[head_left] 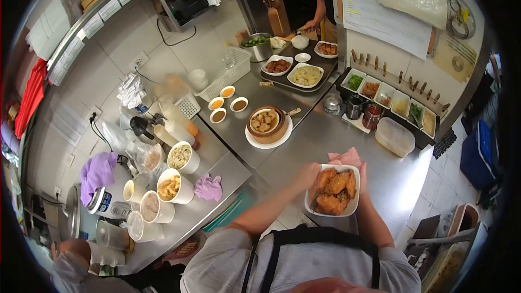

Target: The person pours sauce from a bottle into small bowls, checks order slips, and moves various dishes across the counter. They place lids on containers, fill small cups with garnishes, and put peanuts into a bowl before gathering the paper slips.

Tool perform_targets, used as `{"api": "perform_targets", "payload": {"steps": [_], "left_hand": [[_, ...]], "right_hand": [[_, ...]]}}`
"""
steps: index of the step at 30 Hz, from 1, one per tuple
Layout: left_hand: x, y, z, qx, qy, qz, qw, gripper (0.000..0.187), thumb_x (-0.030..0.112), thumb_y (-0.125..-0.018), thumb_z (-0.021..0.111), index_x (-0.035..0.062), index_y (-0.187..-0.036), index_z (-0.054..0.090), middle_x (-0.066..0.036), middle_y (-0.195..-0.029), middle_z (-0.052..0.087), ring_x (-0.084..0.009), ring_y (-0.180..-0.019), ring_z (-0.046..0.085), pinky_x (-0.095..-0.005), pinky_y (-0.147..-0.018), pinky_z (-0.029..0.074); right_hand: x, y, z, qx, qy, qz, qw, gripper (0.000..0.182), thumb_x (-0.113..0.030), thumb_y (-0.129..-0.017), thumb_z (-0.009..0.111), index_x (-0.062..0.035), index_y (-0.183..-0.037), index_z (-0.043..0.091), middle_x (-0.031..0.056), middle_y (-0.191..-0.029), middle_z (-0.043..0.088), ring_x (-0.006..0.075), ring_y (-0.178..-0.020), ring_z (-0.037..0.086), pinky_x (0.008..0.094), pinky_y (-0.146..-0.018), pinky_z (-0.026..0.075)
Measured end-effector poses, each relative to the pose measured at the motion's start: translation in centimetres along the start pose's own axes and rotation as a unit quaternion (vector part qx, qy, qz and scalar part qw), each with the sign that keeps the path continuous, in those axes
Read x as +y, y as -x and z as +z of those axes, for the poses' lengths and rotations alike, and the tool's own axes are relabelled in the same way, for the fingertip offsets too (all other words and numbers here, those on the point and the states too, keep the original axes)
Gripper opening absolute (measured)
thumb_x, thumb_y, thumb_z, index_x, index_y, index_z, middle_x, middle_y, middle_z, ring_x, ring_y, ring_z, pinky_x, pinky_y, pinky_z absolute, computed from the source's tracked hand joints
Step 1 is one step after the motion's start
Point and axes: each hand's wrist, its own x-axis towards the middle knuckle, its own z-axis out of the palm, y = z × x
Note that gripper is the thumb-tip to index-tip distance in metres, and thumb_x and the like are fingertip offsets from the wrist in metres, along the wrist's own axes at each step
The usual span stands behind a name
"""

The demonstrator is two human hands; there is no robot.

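"Head view, looking down: how are the hands placed?"

"Both are on a white dish (355,204) of browned, fried-looking pieces (332,191). The left hand (310,176), slightly blurred, grips its left side; the right hand (363,178) holds the opposite side, its fingers partly hidden. Both bare forearms reach forward from grey sleeves, elbows apart. The dish is in front of the chest, near the close edge of the bench (309,146). A pink cloth (345,157) is just beyond it."

"And the surface?"

"Brushed metal. Ahead and to the left, a brown bowl of food (265,121) sits on a white plate (277,142), with four small sauce cups (239,104) beyond. Farther back, a dark tray (328,76) carries filled dishes. To the right are a clear plastic box (394,137) and a row of topping tubs (401,104)."

"What about the room?"

"A tight kitchen with a tiled wall (179,59). One person (317,11) is visible through an opening at the back, another (73,263) at lower left."

"Where is there open room?"

"Bare metal lies between the white dish and the white plate. On the left, paper tubs (176,189) and a purple cloth (208,187) crowd the side counter (220,157). The right edge of the bench drops to a tiled floor (445,160)."
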Motion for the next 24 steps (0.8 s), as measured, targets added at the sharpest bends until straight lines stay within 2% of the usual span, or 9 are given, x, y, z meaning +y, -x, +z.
{"api": "perform_targets", "payload": {"steps": [2,4,7,8,13,15,17,21,24], "left_hand": [[0.9,-0.5,0.1,0.033,0.003,-0.015,0.999,0.031,0.025,-0.083,0.037,-0.0006,-0.075,0.052,-0.022,-0.07,0.053,-0.0375,-0.067,0.051,-0.0405,-0.061,0.039],[0.9,-1.0,0.4,0.096,0.0,-0.026,0.995,0.031,0.026,-0.083,0.037,-0.0005,-0.076,0.052,-0.022,-0.071,0.053,-0.0379,-0.068,0.051,-0.041,-0.061,0.04],[1.4,-2.0,0.0,0.143,-0.023,-0.05,0.988,0.031,0.026,-0.083,0.038,-0.0001,-0.078,0.053,-0.023,-0.072,0.054,-0.0385,-0.07,0.051,-0.042,-0.062,0.04],[1.5,-2.3,-0.3,0.149,-0.033,-0.061,0.986,0.03,0.026,-0.083,0.038,0.0001,-0.078,0.053,-0.023,-0.073,0.054,-0.0388,-0.071,0.051,-0.0423,-0.063,0.04],[3.7,-2.1,-1.2,0.131,-0.07,-0.058,0.987,0.03,0.026,-0.083,0.038,0.0006,-0.077,0.052,-0.023,-0.073,0.053,-0.0393,-0.071,0.051,-0.0432,-0.063,0.039],[4.5,-1.4,-1.1,0.093,-0.069,-0.069,0.991,0.029,0.025,-0.083,0.038,0.0004,-0.078,0.053,-0.022,-0.073,0.054,-0.0397,-0.071,0.05,-0.0428,-0.063,0.039],[4.9,-0.5,-0.5,0.077,-0.049,-0.05,0.995,0.03,0.025,-0.083,0.038,-0.0003,-0.078,0.053,-0.021,-0.073,0.054,-0.0392,-0.07,0.051,-0.0417,-0.063,0.04],[4.6,1.0,0.7,0.083,0.026,-0.096,0.992,0.031,0.025,-0.084,0.038,-0.0009,-0.078,0.053,-0.02,-0.069,0.054,-0.035,-0.066,0.053,-0.0394,-0.061,0.04],[1.8,1.4,-0.6,0.127,0.052,-0.097,0.986,0.031,0.026,-0.084,0.038,-0.0009,-0.078,0.053,-0.019,-0.068,0.054,-0.0316,-0.064,0.054,-0.0375,-0.06,0.041]], "right_hand": [[2.0,0.2,-0.8,-0.086,-0.19,0.001,0.978,0.071,-0.058,-0.081,0.018,-0.0008,-0.118,0.037,0.0137,-0.118,0.042,0.0278,-0.106,0.043,0.0401,-0.088,0.037],[3.2,1.2,0.5,-0.083,-0.256,-0.004,0.963,0.073,-0.061,-0.078,0.02,-0.002,-0.119,0.036,0.0142,-0.12,0.04,0.0281,-0.108,0.041,0.0409,-0.088,0.036],[2.0,5.0,4.0,0.055,-0.175,-0.02,0.983,0.081,-0.067,-0.073,0.027,-0.0035,-0.122,0.031,0.0144,-0.125,0.035,0.0279,-0.113,0.036,0.0408,-0.094,0.03],[1.5,5.6,3.9,0.097,-0.251,-0.03,0.963,0.09,-0.07,-0.069,0.029,-0.001,-0.127,0.021,0.0119,-0.13,0.027,0.0284,-0.117,0.029,0.0372,-0.099,0.02],[-0.9,6.3,4.4,-0.034,-0.003,-0.192,0.981,0.091,-0.068,-0.072,0.026,0.0039,-0.127,0.016,0.0123,-0.132,0.023,0.0262,-0.121,0.022,0.0358,-0.101,0.015],[-2.6,5.0,2.5,-0.011,0.084,-0.222,0.971,0.09,-0.068,-0.072,0.024,0.0022,-0.128,0.014,0.012,-0.133,0.02,0.0249,-0.123,0.018,0.0356,-0.101,0.013],[-4.4,3.3,2.6,-0.065,0.01,-0.145,0.987,0.085,-0.067,-0.073,0.022,-0.0001,-0.126,0.024,0.0129,-0.129,0.029,0.0255,-0.119,0.027,0.0366,-0.1,0.019],[-3.8,0.8,2.4,0.007,0.008,0.09,0.996,0.08,-0.067,-0.075,0.021,-0.001,-0.116,0.04,0.0135,-0.117,0.043,0.0249,-0.106,0.043,0.0366,-0.09,0.035],[-3.8,-2.7,0.0,0.117,0.128,0.155,0.973,0.074,-0.065,-0.074,0.03,-0.0008,-0.106,0.049,0.0126,-0.102,0.054,0.0221,-0.091,0.053,0.0338,-0.078,0.044]]}}
